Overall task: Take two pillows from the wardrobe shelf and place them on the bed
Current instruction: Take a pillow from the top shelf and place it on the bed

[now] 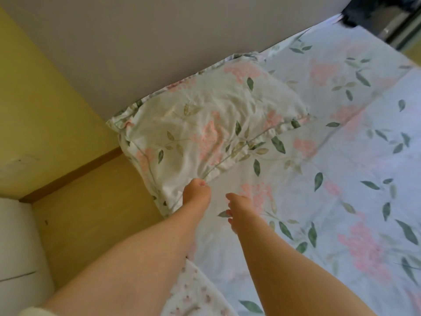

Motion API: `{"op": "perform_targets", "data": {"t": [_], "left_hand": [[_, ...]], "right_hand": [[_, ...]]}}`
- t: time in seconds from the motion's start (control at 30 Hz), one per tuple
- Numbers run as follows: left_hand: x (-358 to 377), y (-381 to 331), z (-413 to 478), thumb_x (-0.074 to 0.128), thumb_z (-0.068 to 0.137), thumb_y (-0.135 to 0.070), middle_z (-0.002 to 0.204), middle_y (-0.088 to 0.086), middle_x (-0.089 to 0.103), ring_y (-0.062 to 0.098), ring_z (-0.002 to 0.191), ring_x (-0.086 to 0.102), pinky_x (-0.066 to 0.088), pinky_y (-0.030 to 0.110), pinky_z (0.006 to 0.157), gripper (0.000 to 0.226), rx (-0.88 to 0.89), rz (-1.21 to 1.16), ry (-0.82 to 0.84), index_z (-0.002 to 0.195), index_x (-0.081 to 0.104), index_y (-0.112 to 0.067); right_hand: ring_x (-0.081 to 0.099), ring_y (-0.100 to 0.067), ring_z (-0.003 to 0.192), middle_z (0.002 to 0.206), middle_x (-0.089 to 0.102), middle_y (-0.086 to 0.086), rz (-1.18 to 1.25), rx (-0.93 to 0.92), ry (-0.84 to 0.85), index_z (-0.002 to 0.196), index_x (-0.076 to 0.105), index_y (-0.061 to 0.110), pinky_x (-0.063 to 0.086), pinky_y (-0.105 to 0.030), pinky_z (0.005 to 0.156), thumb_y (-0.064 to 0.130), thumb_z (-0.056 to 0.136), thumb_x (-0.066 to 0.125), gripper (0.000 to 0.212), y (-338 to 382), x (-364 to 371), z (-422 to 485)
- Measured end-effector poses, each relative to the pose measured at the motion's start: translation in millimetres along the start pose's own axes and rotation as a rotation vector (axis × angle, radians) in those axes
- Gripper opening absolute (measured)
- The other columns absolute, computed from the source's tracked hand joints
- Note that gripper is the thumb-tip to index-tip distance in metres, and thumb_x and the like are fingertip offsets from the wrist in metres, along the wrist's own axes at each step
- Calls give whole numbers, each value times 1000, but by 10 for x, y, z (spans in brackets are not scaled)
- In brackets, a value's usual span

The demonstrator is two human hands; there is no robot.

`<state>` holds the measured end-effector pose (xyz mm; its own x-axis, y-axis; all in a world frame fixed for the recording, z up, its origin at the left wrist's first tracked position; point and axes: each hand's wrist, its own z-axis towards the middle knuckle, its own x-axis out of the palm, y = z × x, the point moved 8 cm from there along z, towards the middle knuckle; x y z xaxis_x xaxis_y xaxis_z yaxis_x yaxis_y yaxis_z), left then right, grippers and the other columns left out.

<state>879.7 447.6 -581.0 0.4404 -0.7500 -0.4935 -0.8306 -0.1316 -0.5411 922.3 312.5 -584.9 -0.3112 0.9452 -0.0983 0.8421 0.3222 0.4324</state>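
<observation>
Your left hand [197, 190] pinches floral white fabric pillow [205, 124] at 6 o'clock corner; right hand [239, 210] loose-fingered over floral-sheeted bed [341, 179].

I'm looking down into a bedroom in someone's home. A bed [341, 156] under a sheet of leaves and pink flowers fills most of my view. 1 pillow [205, 124] in the matching print lies against a plain grey panel [159, 42] (headboard or wall, I cannot tell). A brown skirting strip [75, 172] runs below a yellow wall [45, 99].
</observation>
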Motion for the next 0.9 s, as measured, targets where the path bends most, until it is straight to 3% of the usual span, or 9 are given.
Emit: {"op": "perform_targets", "data": {"t": [0.17,0.27,0.37,0.43,0.47,0.53,0.6,0.8,0.9], "left_hand": [[178,123,-638,41,91,-14,121,8,59,27,104,55,44,32,84,29,-32,-130,-15,115,56,-16],[105,247,-823,42,92,-17,122,12,59,32,109,56,46,34,90,30,-85,-238,-39,118,55,-13],[-27,379,-892,43,90,-14,127,18,58,34,117,55,44,39,100,36,-155,-329,-66,122,54,-3],[-87,425,-925,42,90,-9,115,16,62,28,105,59,47,34,90,32,-136,-359,-66,118,56,1],[-96,415,-990,42,91,-7,101,12,61,23,92,58,45,31,78,28,-113,-392,-43,113,57,0],[-123,383,-1133,42,89,-5,77,5,55,17,68,49,38,29,60,18,-49,-417,-7,98,57,-10],[-152,406,-1276,42,89,-6,67,1,50,13,60,44,33,25,54,14,-6,-451,27,92,54,-13],[-394,567,-1717,43,88,-5,69,-2,53,10,62,49,36,23,55,18,90,-571,70,81,54,-18],[-541,659,-1895,46,89,-9,70,-3,55,9,64,51,37,23,56,17,114,-608,93,81,54,-21]], "right_hand": [[45,-15,65,72,45,-4,-30,-46,42,122,49,-3,37,-32,71,11,93,48,33,-231,-339,-274],[53,-26,81,74,46,-6,22,-73,49,124,48,-4,44,-36,71,9,92,50,34,-350,-421,-443],[52,-39,121,109,60,-21,74,-80,62,123,49,-1,43,-46,101,12,94,49,32,-407,-469,-587],[49,-37,125,130,54,-24,103,-92,49,124,49,-3,39,-45,107,13,94,49,34,-444,-504,-665],[52,-38,121,126,56,-24,125,-107,47,125,49,-4,39,-44,106,12,94,49,35,-477,-515,-704],[60,-32,89,91,60,-17,144,-127,46,121,52,-4,42,-43,103,8,93,49,30,-582,-521,-782],[45,-18,62,68,44,-7,157,-128,36,102,54,0,46,-45,97,4,91,49,12,-720,-496,-892],[43,-14,62,72,45,-4,219,-208,30,120,51,2,41,-31,67,12,93,47,28,-958,-474,-1422],[41,-14,60,75,48,-6,151,-373,-19,107,54,4,34,-25,56,11,93,46,18,-872,-537,-1744]]}}
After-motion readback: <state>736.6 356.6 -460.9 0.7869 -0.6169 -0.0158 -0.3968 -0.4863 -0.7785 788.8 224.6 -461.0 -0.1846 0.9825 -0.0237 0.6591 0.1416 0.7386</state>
